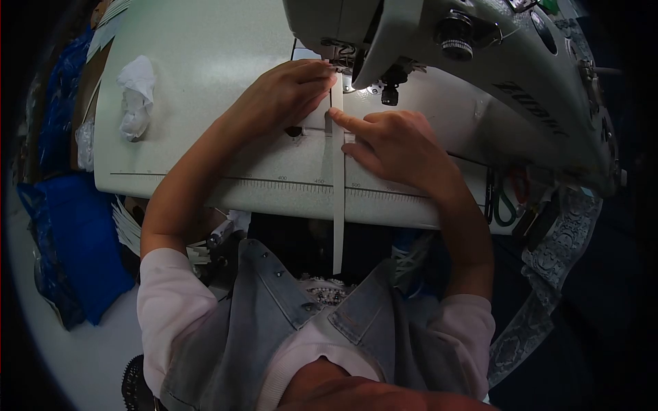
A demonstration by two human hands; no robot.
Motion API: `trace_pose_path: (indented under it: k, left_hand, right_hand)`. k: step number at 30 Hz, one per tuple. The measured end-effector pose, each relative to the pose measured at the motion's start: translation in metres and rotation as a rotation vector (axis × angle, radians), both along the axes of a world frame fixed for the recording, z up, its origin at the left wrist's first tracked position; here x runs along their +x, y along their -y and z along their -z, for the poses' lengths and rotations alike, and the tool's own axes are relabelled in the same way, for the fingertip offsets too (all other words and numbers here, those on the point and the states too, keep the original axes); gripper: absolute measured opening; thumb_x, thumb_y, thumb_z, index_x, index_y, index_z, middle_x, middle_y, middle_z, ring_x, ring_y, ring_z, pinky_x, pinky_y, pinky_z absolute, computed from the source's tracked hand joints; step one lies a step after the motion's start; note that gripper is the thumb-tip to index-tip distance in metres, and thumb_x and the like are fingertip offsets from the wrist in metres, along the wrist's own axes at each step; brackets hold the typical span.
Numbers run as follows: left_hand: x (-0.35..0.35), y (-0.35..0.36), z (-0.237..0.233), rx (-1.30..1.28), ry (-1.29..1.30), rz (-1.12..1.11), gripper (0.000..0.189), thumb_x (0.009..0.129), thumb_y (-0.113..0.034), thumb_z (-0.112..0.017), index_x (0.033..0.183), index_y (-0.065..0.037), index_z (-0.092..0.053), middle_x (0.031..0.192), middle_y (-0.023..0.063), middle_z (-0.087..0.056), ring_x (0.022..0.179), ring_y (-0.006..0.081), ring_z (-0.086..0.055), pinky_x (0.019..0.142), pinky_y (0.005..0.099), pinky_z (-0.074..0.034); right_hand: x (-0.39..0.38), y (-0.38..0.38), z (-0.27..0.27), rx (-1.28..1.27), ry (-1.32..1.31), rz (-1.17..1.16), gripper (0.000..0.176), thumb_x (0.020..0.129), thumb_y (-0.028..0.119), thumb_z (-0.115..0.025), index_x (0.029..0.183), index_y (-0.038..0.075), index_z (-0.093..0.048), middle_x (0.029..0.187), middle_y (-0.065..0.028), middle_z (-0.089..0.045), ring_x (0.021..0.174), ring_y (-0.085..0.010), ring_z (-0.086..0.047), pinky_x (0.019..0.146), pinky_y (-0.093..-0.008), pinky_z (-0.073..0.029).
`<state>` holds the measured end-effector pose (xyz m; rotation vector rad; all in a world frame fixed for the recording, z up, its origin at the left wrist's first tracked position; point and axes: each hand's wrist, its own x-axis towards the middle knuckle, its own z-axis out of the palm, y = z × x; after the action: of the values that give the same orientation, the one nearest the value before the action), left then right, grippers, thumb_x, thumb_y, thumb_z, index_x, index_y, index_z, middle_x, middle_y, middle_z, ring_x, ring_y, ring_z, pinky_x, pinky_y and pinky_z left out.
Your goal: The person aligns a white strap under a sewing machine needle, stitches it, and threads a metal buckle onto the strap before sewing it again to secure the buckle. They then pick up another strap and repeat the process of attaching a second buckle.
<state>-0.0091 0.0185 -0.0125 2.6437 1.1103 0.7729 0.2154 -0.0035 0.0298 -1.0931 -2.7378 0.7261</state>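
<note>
A long, narrow white strip (338,178) runs from under the sewing machine's needle area (345,63) toward me and hangs over the table's front edge. My left hand (291,92) is closed, its fingertips pressed together on the strip's left side, close to the presser foot. Just nearer to me, my right hand (401,140) touches the strip with its outstretched index finger lying across it. Its thumb is apart from that finger, by the strip's right edge, and the other fingers are bent. The exact contact under my left fingertips is hidden.
The sewing machine's arm (507,82) overhangs the right side of the pale table (205,55). A crumpled white cloth (136,96) lies at the left. Dark-green-handled scissors (506,205) sit at the right edge. Blue plastic packages (82,240) stand left of the table.
</note>
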Motion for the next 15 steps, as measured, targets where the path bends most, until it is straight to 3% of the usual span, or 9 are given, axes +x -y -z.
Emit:
trace_pose_path:
  k: [4,6,15]
  left_hand:
    - [-0.002,0.004,-0.006,0.022,-0.057,0.063,0.018,0.08,-0.009,-0.065,0.097,-0.004,-0.066,0.108,0.0056,-0.06,0.104,0.0214,-0.059,0.089,0.0308,-0.052]
    - [-0.003,0.006,-0.009,0.052,-0.078,0.229,0.017,0.081,-0.012,-0.065,0.096,-0.005,-0.066,0.111,0.0052,-0.06,0.104,0.0215,-0.059,0.089,0.031,-0.052]
    - [-0.001,0.003,-0.003,0.001,-0.076,0.023,0.02,0.083,-0.015,-0.064,0.099,-0.004,-0.067,0.112,0.005,-0.06,0.103,0.0216,-0.059,0.088,0.0317,-0.051]
  right_hand:
    - [0.005,0.002,-0.004,-0.036,-0.002,-0.091,0.038,0.081,0.028,-0.062,0.119,0.02,-0.062,0.064,-0.0068,-0.056,0.06,-0.0232,-0.058,0.06,-0.037,-0.044]
    - [0.006,0.002,-0.007,-0.087,-0.018,-0.139,0.037,0.081,0.028,-0.061,0.118,0.02,-0.063,0.064,-0.0068,-0.056,0.06,-0.0235,-0.058,0.06,-0.0368,-0.044]
    - [0.001,-0.002,0.003,-0.088,-0.042,-0.022,0.038,0.082,0.026,-0.061,0.119,0.021,-0.062,0.066,-0.0076,-0.058,0.059,-0.0236,-0.057,0.059,-0.0365,-0.044]
